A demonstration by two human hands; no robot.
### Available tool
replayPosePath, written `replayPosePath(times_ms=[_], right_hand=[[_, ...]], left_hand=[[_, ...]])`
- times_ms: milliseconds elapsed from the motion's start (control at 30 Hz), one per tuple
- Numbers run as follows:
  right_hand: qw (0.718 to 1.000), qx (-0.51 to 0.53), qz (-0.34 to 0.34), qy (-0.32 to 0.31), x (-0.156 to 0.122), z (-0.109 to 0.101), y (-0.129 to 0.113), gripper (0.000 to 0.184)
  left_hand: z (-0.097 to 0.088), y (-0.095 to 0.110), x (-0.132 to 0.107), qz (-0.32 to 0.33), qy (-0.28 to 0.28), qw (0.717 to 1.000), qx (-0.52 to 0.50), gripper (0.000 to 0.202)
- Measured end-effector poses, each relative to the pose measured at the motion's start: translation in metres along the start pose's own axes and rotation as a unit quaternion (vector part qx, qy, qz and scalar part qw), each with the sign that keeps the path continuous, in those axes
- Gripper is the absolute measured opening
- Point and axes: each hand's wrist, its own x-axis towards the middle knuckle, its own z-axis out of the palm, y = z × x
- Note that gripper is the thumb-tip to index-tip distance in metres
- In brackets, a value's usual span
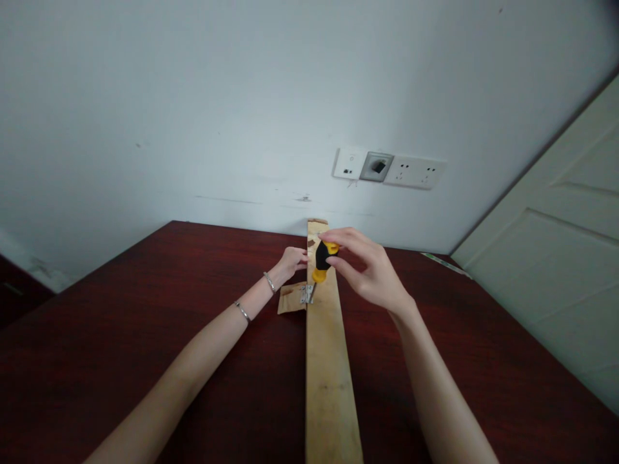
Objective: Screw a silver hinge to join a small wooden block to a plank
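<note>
Currently right hand (363,263) pinches yellow-black screwdriver (323,256) from the right, shank slanting down to metal hinge (304,295) between plank (327,361) and wood block (290,300) on table (145,290). Left hand (293,259) reaches plank's left edge; can't tell if gripping.

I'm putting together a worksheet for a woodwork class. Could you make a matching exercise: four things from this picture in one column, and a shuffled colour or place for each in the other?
Things
1. screwdriver
2. hinge
3. long board
4. socket panel

Colours or places
A. mounted on the wall
B. silver-coloured metal
C. pale wood, reaching toward the wall
D. yellow and black, in the right hand

Pairs: 1-D; 2-B; 3-C; 4-A
</note>
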Motion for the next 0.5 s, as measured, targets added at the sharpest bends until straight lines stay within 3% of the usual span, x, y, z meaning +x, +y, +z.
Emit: replayPosePath(times_ms=[200,400,500], right_hand=[[0.997,-0.062,-0.006,0.054,0.001,0.012,0.004,0.024],[1.0,0.005,0.009,0.01,0.001,0.001,-0.006,0.028],[1.0,0.003,0.011,0.024,0.001,0.002,-0.003,0.026]], left_hand=[[0.003,0.011,-0.017,0.026,-0.019,0.999,0.04,0.018],[0.002,0.002,-0.003,0.017,-0.001,0.999,0.03,0.019],[0.001,-0.001,0.001,0.007,0.012,0.999,0.034,0.019]])
